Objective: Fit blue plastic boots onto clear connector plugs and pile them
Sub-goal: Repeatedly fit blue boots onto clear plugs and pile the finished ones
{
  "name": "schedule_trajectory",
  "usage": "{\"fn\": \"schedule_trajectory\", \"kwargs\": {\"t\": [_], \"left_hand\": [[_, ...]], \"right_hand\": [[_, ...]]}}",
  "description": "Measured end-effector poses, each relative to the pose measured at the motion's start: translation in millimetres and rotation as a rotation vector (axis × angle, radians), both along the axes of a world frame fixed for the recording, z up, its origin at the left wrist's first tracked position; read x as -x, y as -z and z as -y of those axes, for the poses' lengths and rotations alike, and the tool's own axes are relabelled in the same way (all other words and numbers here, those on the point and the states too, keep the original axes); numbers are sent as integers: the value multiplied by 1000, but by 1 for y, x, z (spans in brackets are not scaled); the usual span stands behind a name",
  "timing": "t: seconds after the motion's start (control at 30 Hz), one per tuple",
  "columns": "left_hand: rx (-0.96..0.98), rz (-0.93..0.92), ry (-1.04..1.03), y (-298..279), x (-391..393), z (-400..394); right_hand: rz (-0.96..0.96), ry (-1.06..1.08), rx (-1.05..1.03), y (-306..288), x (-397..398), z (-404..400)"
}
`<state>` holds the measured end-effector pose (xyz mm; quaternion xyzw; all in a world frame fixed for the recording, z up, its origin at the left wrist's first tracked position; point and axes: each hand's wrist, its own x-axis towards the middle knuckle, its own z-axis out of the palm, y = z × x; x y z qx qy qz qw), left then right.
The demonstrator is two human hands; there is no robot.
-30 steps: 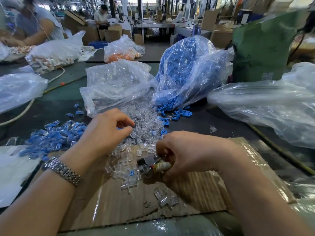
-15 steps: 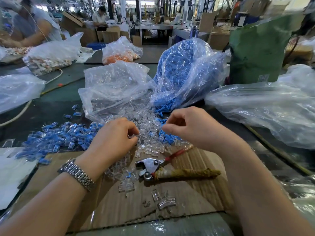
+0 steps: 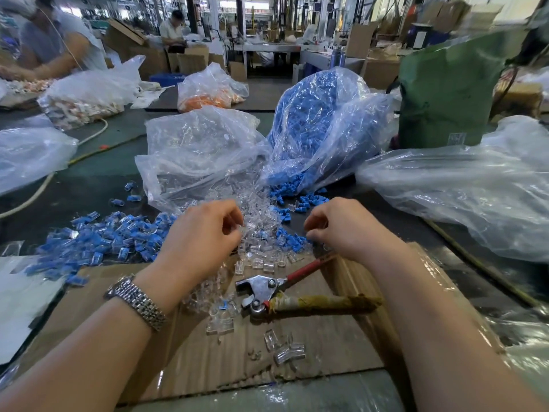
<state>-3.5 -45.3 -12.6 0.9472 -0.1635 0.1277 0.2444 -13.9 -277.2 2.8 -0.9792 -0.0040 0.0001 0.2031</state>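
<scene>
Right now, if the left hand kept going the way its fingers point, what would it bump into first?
Probably the heap of clear plugs. The left hand has its fingers curled toward it, right at its edge. Depth is hard to judge, so they may already touch.

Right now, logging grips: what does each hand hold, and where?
Cannot tell: the left hand and right hand curl over the plugs, fingertips hidden.

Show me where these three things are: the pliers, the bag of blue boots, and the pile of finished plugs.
pliers [image 3: 261,288]: head view, on the metal jaw head.
bag of blue boots [image 3: 309,114]: head view, on the bag's bulging front.
pile of finished plugs [image 3: 101,242]: head view, on the middle of the heap.
</scene>
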Motion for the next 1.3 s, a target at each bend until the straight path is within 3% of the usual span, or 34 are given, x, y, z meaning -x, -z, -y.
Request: {"fn": "schedule_trajectory", "kwargs": {"t": [0.13,0.33,0.4,0.47,0.57,0.73,1.13,1.3], "left_hand": [[203,-36,19,-4,-2,-3],[737,-440,169,-7,-1,-12],[849,-528,235,-10,0,-13],[931,-580,278,-12,0,-13],[985,-632,326,-13,0,-12],[1020,-649,341,-14,1,-11],[1121,-634,339,-18,7,-5],[1134,-638,356,-16,5,-6]], "right_hand": [[-33,-5,14,1,-1,-8],[5,0,124,-1,1,-11],[118,-25,-10,-5,2,-8],[195,-90,-286,-11,6,-10],[230,-232,-608,-19,13,-18],[287,-321,-755,-22,16,-23],[415,-359,-571,-18,18,-33],[350,-346,-506,-23,22,-33]]}}
